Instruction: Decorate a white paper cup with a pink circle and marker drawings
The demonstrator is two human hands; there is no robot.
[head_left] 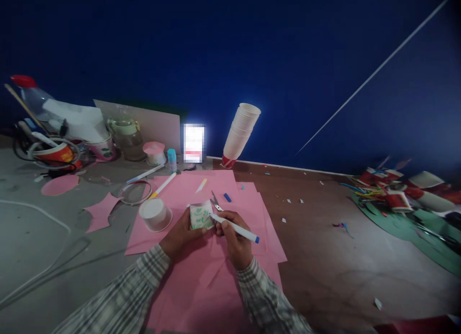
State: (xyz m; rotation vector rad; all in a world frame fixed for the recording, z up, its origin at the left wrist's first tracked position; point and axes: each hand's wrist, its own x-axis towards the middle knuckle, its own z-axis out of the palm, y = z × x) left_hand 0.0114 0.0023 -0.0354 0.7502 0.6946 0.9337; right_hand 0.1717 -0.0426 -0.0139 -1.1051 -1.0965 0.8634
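My left hand (183, 233) grips a small white paper cup (200, 217) with green drawn marks on its side, above pink paper sheets (248, 204). Between the fingers of my right hand (236, 235) is a white marker (236, 228) with a blue end, its tip touching or very close to the cup. Just behind my right hand lie scissors (216, 202), partly hidden, and a blue marker cap (227, 197). To the left of my left hand, an upside-down white cup (154, 215) rests on the pink paper.
A leaning stack of paper cups (242, 132) stands by the blue wall. Left are a glue stick (172, 160), a tape ring (136, 193), a glass jar (127, 139) and a pink cutout (103, 212). Craft scraps and cups lie on a green sheet (425, 235) at right.
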